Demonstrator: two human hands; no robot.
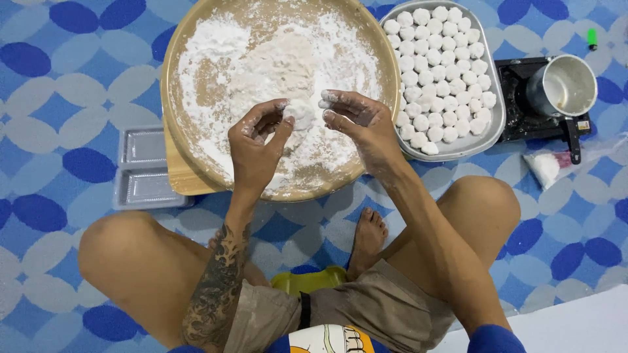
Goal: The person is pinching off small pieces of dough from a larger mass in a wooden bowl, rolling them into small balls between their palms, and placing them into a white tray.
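My left hand [256, 140] pinches a small white dough piece [301, 114] between thumb and fingers above a large round wooden tray [190, 176] dusted with white flour. My right hand [356, 117] hovers just right of the dough, fingers floured and slightly spread, holding nothing that I can see. A round metal tray [494, 124] to the right carries several rows of white dough balls [438, 72].
Two empty clear plastic boxes [140, 170] lie left of the wooden tray. A black portable stove with a metal pot [566, 85] stands at the right, a bag of white powder [546, 167] below it. My bare legs and foot [367, 238] rest on a blue patterned mat.
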